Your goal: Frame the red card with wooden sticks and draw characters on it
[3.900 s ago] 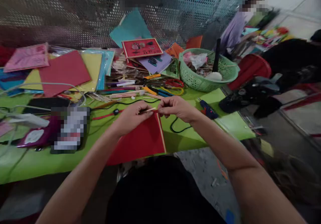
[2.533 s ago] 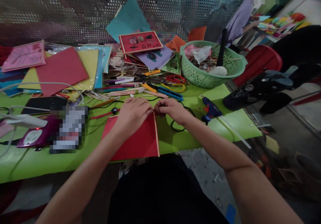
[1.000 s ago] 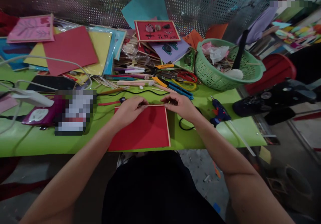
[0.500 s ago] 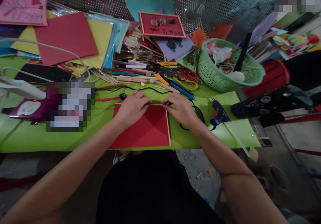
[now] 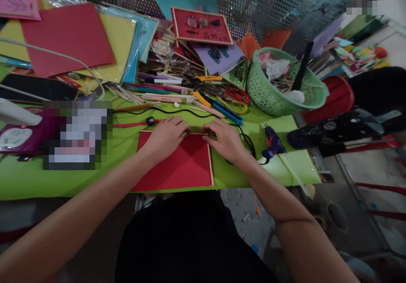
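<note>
A red card (image 5: 180,166) lies flat on the green table (image 5: 38,181) right in front of me, with a thin wooden stick (image 5: 210,160) along its right edge. Another wooden stick (image 5: 196,133) lies along its top edge. My left hand (image 5: 166,137) bends its fingers down onto the left part of that top stick. My right hand (image 5: 222,140) presses on the stick's right end with curled fingers. Both hands rest on the card's far edge, a short gap between them.
A blue glue gun (image 5: 272,143) and a black cable (image 5: 249,145) lie right of the card. Behind are pens, scissors (image 5: 236,99), a green basket (image 5: 285,92), a framed red card (image 5: 201,25) and coloured paper sheets (image 5: 69,37). A perforated metal screen backs the table; a person stands far right.
The stick that I held up between both hands has come down onto the card's top edge, and both hands now press it there. The view has tilted down.
</note>
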### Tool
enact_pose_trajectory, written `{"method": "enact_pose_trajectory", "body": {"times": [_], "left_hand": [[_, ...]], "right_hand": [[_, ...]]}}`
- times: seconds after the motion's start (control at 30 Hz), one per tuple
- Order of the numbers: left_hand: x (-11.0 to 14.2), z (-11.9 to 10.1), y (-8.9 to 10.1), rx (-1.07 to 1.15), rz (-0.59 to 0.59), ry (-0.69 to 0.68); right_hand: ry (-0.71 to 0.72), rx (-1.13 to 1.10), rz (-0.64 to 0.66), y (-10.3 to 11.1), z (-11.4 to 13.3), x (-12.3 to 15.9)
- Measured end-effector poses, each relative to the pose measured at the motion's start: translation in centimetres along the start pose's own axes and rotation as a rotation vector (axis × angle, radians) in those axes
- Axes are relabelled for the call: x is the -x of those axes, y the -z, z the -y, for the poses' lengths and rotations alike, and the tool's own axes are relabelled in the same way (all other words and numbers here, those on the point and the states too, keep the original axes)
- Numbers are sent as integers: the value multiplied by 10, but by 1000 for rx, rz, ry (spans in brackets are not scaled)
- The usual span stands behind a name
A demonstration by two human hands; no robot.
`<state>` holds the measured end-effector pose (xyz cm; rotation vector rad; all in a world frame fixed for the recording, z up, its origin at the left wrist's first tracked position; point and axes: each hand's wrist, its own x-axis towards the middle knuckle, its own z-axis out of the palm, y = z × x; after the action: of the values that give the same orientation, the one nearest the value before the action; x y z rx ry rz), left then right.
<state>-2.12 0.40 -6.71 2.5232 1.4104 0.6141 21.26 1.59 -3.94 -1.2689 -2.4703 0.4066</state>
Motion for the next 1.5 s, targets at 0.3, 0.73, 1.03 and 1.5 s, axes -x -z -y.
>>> {"method": "enact_pose_trajectory", "body": {"times": [0.3, 0.73, 1.03, 1.5], "left_hand": [[2, -5, 4, -63, 33, 35], [-7, -17, 9, -363, 147, -18], [-3, -14, 2, -405, 102, -65], [-2, -8, 0, -429, 63, -129]], "right_hand": [[143, 148, -10, 1, 5, 33], [123, 88, -4, -2, 4, 37], [156, 119, -27, -3, 3, 36], [-260, 105, -585, 50, -39, 98]]}}
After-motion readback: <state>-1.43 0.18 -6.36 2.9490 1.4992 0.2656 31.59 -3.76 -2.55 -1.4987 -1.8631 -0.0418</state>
